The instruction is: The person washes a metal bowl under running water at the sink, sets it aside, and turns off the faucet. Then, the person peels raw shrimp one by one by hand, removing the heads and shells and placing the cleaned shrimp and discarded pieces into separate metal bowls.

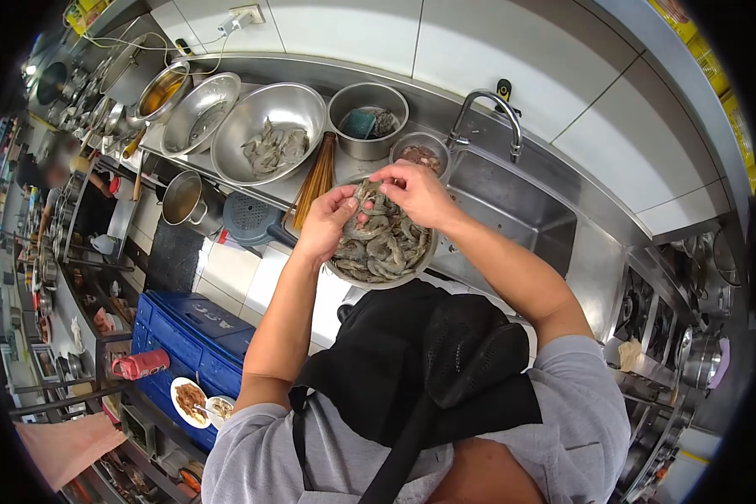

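Both hands meet above a round bowl (433, 252) heaped with raw grey shrimp (386, 252). My left hand (332, 217) is closed on a shrimp (364, 195), with the fingertips pressed around its body. From the other side, my right hand (407, 191) pinches the upper end of the same shrimp. Just behind the hands stands a small metal bowl (420, 151) of reddish-brown pieces. To the left, a wide steel bowl (227, 155) contains a smaller pile of shrimp (275, 149).
A bamboo whisk (315, 181) leans beside the shrimp bowl. Behind it is a steel pot (368, 151) with a green scouring pad (359, 124). The sink (521, 206) and its faucet (487, 97) lie right. Blue cooler (185, 328) stands lower left; another person (59, 164) is far left.
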